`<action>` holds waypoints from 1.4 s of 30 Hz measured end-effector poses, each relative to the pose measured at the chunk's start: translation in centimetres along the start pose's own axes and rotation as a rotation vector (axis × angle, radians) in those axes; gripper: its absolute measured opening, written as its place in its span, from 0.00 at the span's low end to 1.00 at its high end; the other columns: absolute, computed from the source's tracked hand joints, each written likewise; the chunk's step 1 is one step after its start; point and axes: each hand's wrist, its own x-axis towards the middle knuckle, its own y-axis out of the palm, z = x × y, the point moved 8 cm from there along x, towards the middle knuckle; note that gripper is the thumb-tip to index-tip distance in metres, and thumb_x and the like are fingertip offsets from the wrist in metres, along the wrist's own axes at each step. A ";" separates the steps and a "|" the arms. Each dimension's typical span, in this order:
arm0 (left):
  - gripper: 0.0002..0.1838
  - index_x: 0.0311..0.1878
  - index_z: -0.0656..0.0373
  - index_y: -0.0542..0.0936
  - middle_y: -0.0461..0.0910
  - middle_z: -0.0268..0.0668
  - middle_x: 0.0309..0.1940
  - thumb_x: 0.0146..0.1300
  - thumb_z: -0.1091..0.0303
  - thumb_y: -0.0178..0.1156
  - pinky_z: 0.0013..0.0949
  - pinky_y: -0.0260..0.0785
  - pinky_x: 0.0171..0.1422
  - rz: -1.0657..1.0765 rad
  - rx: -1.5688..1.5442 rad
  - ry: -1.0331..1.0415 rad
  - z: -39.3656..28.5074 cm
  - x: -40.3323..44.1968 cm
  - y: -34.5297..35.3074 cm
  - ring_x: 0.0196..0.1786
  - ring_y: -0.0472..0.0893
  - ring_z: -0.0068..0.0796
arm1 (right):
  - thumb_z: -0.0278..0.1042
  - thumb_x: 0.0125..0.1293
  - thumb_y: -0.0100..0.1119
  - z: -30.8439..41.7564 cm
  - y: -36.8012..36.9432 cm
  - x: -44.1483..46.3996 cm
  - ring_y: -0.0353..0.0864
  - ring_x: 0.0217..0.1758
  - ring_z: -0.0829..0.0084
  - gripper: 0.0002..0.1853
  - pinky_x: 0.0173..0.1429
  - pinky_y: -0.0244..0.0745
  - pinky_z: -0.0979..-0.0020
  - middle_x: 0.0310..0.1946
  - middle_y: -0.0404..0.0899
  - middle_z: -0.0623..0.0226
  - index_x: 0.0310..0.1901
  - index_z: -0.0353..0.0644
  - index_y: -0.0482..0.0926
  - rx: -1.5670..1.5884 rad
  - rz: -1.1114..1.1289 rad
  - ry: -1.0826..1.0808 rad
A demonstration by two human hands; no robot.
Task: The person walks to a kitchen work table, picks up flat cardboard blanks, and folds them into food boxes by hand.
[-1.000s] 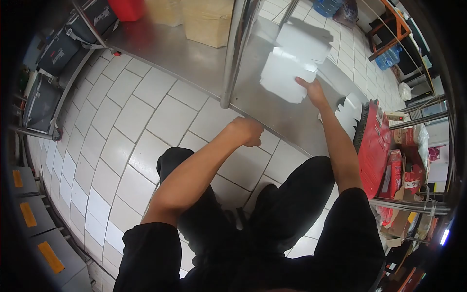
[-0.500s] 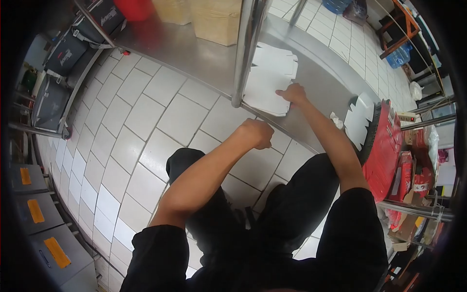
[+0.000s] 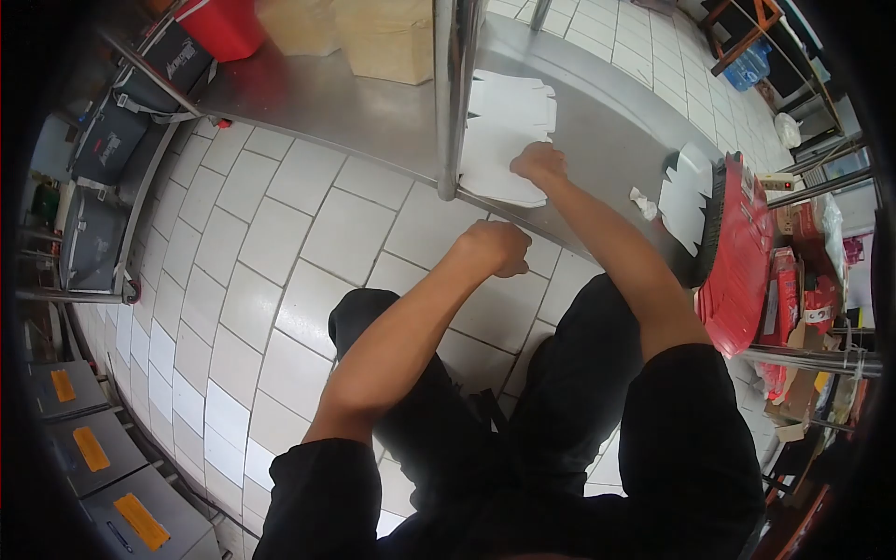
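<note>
White die-cut card sheets [image 3: 504,121] lie flat on the metal shelf [image 3: 597,140], just right of its upright post. My right hand [image 3: 541,165] rests on their right side with its fingers curled; whether it grips the card or only presses on it cannot be made out. Nearer to me, my left hand [image 3: 497,248] hangs over the tiled floor in front of the shelf edge. Its fingers are curled, and anything inside them is hidden. Another white cut card [image 3: 684,201] lies farther right, beside a small crumpled white piece [image 3: 643,203].
A metal post [image 3: 448,103] rises at the shelf's front edge. Wrapped blocks [image 3: 383,37] and a red container [image 3: 222,28] stand on the left part. A red bristled object [image 3: 737,261] is at the right. Grey boxes [image 3: 140,523] line the lower left.
The white sheets have moved left across the shelf to beside the post, with my right hand on them. My left hand stays curled near the shelf edge. The camera view has shifted slightly.
</note>
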 end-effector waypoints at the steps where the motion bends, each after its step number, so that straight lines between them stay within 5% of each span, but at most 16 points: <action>1: 0.27 0.67 0.50 0.71 0.77 0.41 0.58 0.67 0.52 0.56 0.45 0.68 0.65 -0.002 0.014 -0.007 0.1 0.2 0.1 0.61 0.76 0.44 | 0.41 0.49 0.66 0.7 -0.2 -0.8 0.71 0.65 0.51 0.36 0.64 0.71 0.59 0.63 0.66 0.43 0.58 0.27 0.72 0.004 0.004 0.001; 3: 0.27 0.67 0.50 0.71 0.77 0.41 0.59 0.67 0.52 0.55 0.45 0.68 0.66 0.002 0.028 -0.013 0.1 -0.1 0.0 0.61 0.76 0.44 | 0.39 0.49 0.64 -0.1 -1.2 -2.9 0.67 0.68 0.50 0.40 0.66 0.68 0.57 0.64 0.64 0.43 0.64 0.30 0.66 0.115 -0.052 0.214; 9: 0.29 0.70 0.48 0.68 0.72 0.41 0.64 0.68 0.50 0.54 0.45 0.66 0.69 -0.019 0.007 0.011 0.7 -0.2 -0.2 0.66 0.72 0.43 | 0.43 0.48 0.67 0.2 -1.2 -3.0 0.63 0.70 0.50 0.46 0.68 0.66 0.57 0.65 0.61 0.43 0.68 0.37 0.58 0.041 0.029 0.287; 13: 0.30 0.70 0.48 0.67 0.70 0.41 0.66 0.68 0.50 0.55 0.46 0.64 0.70 -0.021 -0.022 0.010 1.1 0.1 -0.1 0.67 0.70 0.43 | 0.43 0.53 0.64 -0.4 -1.6 -3.0 0.65 0.67 0.52 0.37 0.64 0.66 0.57 0.62 0.63 0.44 0.63 0.37 0.63 0.026 -0.021 0.301; 19: 0.30 0.70 0.48 0.67 0.71 0.42 0.66 0.68 0.50 0.54 0.45 0.64 0.70 -0.013 -0.033 0.027 1.1 0.4 -0.6 0.68 0.70 0.44 | 0.42 0.53 0.66 -3.2 -2.4 0.9 0.78 0.58 0.60 0.38 0.61 0.72 0.59 0.56 0.75 0.50 0.62 0.32 0.63 0.370 -0.123 0.119; 21: 0.30 0.71 0.48 0.67 0.71 0.42 0.66 0.68 0.50 0.54 0.45 0.64 0.70 -0.016 -0.024 0.036 1.4 0.5 -0.5 0.68 0.70 0.44 | 0.37 0.56 0.68 -0.8 -0.5 1.6 0.80 0.54 0.63 0.35 0.60 0.74 0.63 0.54 0.77 0.54 0.62 0.30 0.65 0.775 0.278 -0.140; 27: 0.23 0.59 0.54 0.78 0.80 0.44 0.55 0.67 0.51 0.54 0.44 0.70 0.59 -0.177 -0.019 0.138 1.5 0.6 -4.0 0.56 0.79 0.45 | 0.26 0.62 0.63 1.0 -10.7 -6.0 0.79 0.53 0.66 0.27 0.55 0.78 0.66 0.55 0.77 0.56 0.63 0.35 0.68 1.126 0.251 -0.587; 29: 0.18 0.49 0.58 0.81 0.83 0.44 0.47 0.67 0.54 0.55 0.41 0.72 0.50 -0.522 -0.398 0.138 1.9 -0.9 -8.4 0.47 0.82 0.39 | 0.27 0.62 0.63 -1.4 -15.0 -9.4 0.79 0.53 0.66 0.28 0.56 0.78 0.66 0.55 0.76 0.56 0.63 0.34 0.68 1.193 0.193 -0.618; 31: 0.17 0.51 0.59 0.79 0.81 0.42 0.49 0.64 0.60 0.58 0.34 0.72 0.52 -0.835 -0.902 0.135 1.6 -4.9 -12.0 0.52 0.80 0.33 | 0.27 0.61 0.64 -5.0 -18.1 -11.5 0.79 0.54 0.66 0.29 0.57 0.78 0.66 0.56 0.76 0.56 0.64 0.34 0.67 1.250 0.143 -0.671; 32: 0.17 0.51 0.59 0.79 0.81 0.42 0.49 0.64 0.60 0.58 0.34 0.72 0.52 -0.848 -0.902 0.143 1.5 -4.7 -12.4 0.52 0.80 0.33 | 0.27 0.61 0.64 -7.2 -18.8 -11.7 0.79 0.55 0.66 0.30 0.58 0.77 0.66 0.56 0.76 0.56 0.64 0.33 0.67 1.279 0.202 -0.613; 34: 0.22 0.55 0.61 0.76 0.80 0.41 0.49 0.63 0.58 0.61 0.32 0.72 0.54 -1.401 -0.879 0.088 3.3 -7.7 -13.8 0.53 0.79 0.32 | 0.27 0.60 0.65 -10.2 -18.3 -12.8 0.79 0.55 0.66 0.31 0.60 0.77 0.66 0.56 0.76 0.57 0.64 0.33 0.66 1.320 0.257 -0.538; 35: 0.22 0.55 0.61 0.76 0.80 0.41 0.49 0.63 0.58 0.61 0.32 0.72 0.54 -1.396 -0.875 0.093 2.9 -7.3 -13.6 0.53 0.79 0.32 | 0.28 0.60 0.65 -11.1 -17.5 -13.5 0.79 0.55 0.66 0.31 0.60 0.77 0.65 0.55 0.76 0.56 0.64 0.32 0.66 1.291 0.313 -0.499; 37: 0.29 0.60 0.66 0.71 0.78 0.41 0.52 0.62 0.57 0.66 0.33 0.71 0.58 -0.964 -1.256 0.308 1.1 -3.6 -12.4 0.55 0.78 0.34 | 0.28 0.60 0.65 -11.5 -16.5 -14.7 0.81 0.53 0.65 0.29 0.59 0.79 0.65 0.53 0.78 0.56 0.62 0.32 0.68 1.300 0.357 -0.518; 38: 0.29 0.60 0.66 0.71 0.78 0.41 0.52 0.62 0.57 0.66 0.33 0.71 0.58 -0.977 -1.248 0.306 0.7 -3.6 -12.3 0.55 0.78 0.34 | 0.28 0.60 0.65 -11.1 -16.4 -14.9 0.80 0.54 0.65 0.28 0.59 0.78 0.64 0.53 0.77 0.56 0.61 0.32 0.69 1.263 0.381 -0.544; 41: 0.31 0.64 0.68 0.68 0.77 0.42 0.55 0.61 0.65 0.67 0.35 0.74 0.58 -0.395 -1.698 0.405 -2.4 -1.3 -9.6 0.56 0.78 0.34 | 0.28 0.61 0.65 -10.8 -16.8 -15.2 0.80 0.55 0.65 0.27 0.59 0.77 0.63 0.54 0.77 0.57 0.61 0.33 0.69 1.243 0.436 -0.573; 42: 0.29 0.65 0.66 0.68 0.76 0.43 0.57 0.62 0.68 0.65 0.35 0.76 0.56 -0.235 -1.625 0.465 -3.0 -0.9 -9.4 0.56 0.79 0.34 | 0.28 0.61 0.64 -11.2 -16.6 -15.3 0.79 0.55 0.65 0.27 0.59 0.77 0.63 0.54 0.77 0.58 0.61 0.33 0.69 1.266 0.457 -0.542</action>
